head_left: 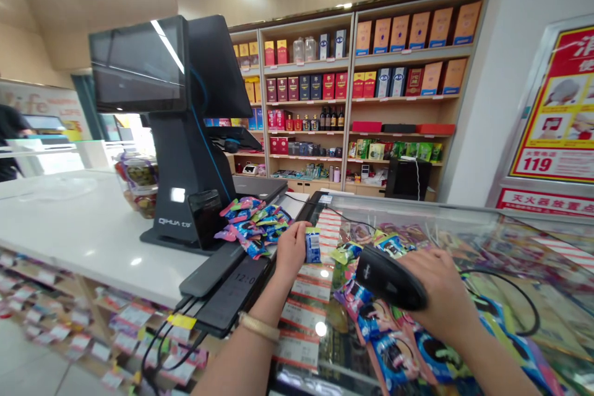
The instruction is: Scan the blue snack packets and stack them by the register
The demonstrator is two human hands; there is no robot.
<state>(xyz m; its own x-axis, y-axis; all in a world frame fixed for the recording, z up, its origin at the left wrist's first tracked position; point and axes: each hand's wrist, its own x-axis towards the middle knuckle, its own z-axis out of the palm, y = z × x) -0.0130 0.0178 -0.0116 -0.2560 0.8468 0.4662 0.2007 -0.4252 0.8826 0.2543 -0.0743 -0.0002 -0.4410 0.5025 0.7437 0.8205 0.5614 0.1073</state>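
Observation:
My left hand [291, 249] pinches a small blue and white snack packet [312, 245] upright above the glass counter [464, 223]. My right hand [440, 297] is wrapped round a black barcode scanner [387, 275], whose head points left toward the packet. A black cable [520, 297] runs from the scanner across the glass. Just left of my left hand lies a pile of colourful candy wrappers [253, 223]. More snack packets [394, 346] lie on the glass under and before my right hand.
A black checkout terminal [176, 136] with two screens stands on the white counter [78, 223], with a phone [204, 216] leaning on its base and a black scale [232, 297] beside it. Shelves of boxed goods [352, 86] fill the back wall. A person stands at far left [9, 136].

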